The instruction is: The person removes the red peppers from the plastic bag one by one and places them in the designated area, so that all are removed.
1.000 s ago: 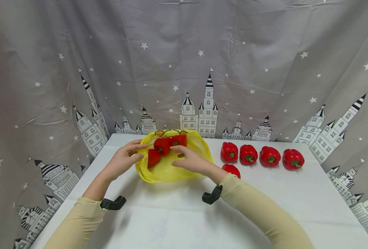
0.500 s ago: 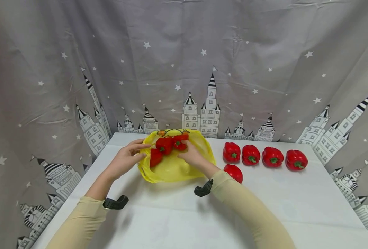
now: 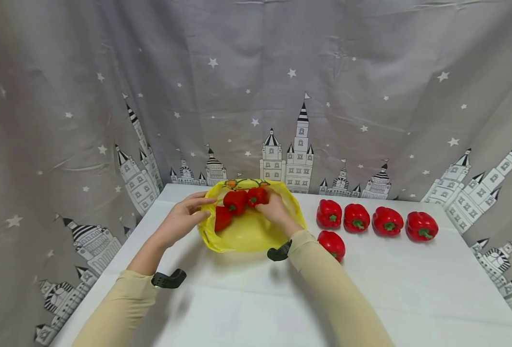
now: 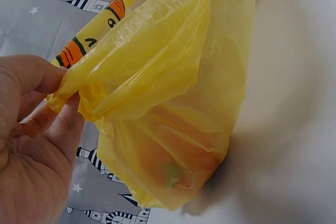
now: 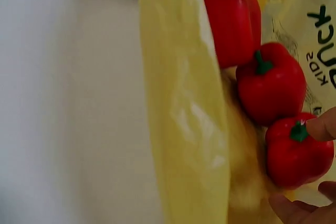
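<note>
A yellow plastic bag (image 3: 249, 238) lies open toward me, with three red bell peppers inside. My left hand (image 3: 179, 222) pinches its left rim between thumb and fingers, plain in the left wrist view. Reaching into the bag, my right hand (image 3: 275, 208) is at the rightmost pepper (image 5: 299, 156). In the right wrist view its thumb and fingers lie on either side of that pepper, one digit beside the green stem. The middle pepper (image 5: 273, 85) sits against it, and the left pepper (image 5: 231, 22) rests beyond. Part of the right hand is out of frame there.
On the white table (image 3: 238, 308), right of the bag, stands a row of several red bell peppers (image 3: 387, 221). One more pepper (image 3: 331, 245) lies in front of the row, partly behind my right sleeve. A grey curtain (image 3: 221, 120) printed with castles hangs behind.
My right hand has moved deeper into the bag and come round the rightmost pepper. The left hand keeps its hold on the rim. The head view has turned slightly left.
</note>
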`<action>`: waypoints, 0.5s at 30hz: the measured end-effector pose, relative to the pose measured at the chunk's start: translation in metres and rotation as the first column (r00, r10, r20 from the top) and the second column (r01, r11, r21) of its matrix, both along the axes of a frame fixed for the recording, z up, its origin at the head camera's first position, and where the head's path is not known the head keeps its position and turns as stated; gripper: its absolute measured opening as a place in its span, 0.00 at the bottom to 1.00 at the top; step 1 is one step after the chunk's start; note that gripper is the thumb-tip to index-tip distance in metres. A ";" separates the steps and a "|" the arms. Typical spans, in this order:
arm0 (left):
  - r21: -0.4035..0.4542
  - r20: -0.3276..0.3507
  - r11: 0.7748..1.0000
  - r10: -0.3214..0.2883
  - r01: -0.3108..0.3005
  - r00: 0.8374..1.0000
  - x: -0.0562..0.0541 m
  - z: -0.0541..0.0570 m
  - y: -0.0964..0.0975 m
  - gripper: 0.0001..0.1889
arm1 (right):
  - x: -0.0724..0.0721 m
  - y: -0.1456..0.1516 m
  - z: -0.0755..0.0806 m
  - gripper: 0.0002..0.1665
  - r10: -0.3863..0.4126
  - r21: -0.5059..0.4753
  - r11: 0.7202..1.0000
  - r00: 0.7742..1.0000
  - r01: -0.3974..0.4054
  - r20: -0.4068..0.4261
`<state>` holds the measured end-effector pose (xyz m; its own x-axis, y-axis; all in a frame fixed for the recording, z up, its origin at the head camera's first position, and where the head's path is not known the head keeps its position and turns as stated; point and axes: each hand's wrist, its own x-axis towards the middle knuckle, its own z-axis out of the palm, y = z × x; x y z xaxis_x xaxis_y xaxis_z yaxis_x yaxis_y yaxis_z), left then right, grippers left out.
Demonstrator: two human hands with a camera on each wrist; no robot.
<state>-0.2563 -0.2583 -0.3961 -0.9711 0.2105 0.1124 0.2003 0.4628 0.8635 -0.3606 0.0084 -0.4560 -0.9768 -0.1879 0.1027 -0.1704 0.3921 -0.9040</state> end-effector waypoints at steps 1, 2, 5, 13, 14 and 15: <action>0.003 0.002 1.000 0.000 0.000 1.000 0.000 0.000 0.001 0.20 | -0.001 0.001 -0.001 0.42 0.003 0.006 1.000 1.000 -0.003 -0.012; 0.001 0.001 1.000 -0.006 0.006 1.000 0.000 0.000 0.002 0.21 | -0.003 0.002 -0.001 0.41 0.006 0.016 1.000 1.000 -0.006 -0.021; -0.003 0.009 1.000 -0.009 0.009 1.000 0.000 0.000 0.004 0.20 | -0.007 0.004 -0.004 0.42 0.014 0.039 0.999 1.000 -0.013 -0.026; -0.004 -0.003 0.999 -0.033 0.033 0.999 0.002 -0.001 0.006 0.21 | -0.012 0.002 -0.006 0.41 0.027 0.089 0.996 1.000 -0.027 -0.002; -0.002 -0.005 0.999 -0.039 0.039 0.999 0.002 0.000 0.006 0.21 | -0.013 0.002 -0.006 0.40 0.025 0.096 0.995 1.000 -0.025 -0.002; 0.000 -0.003 0.999 -0.040 0.040 0.999 0.002 0.000 0.006 0.21 | -0.013 0.001 -0.006 0.39 0.021 0.106 0.994 1.000 -0.021 -0.003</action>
<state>-0.2541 -0.2524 -0.3961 -0.9616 0.2491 0.1151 0.2209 0.4540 0.8632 -0.3737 0.0097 -0.4623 -0.9722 -0.2183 0.0853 -0.1833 0.4819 -0.8568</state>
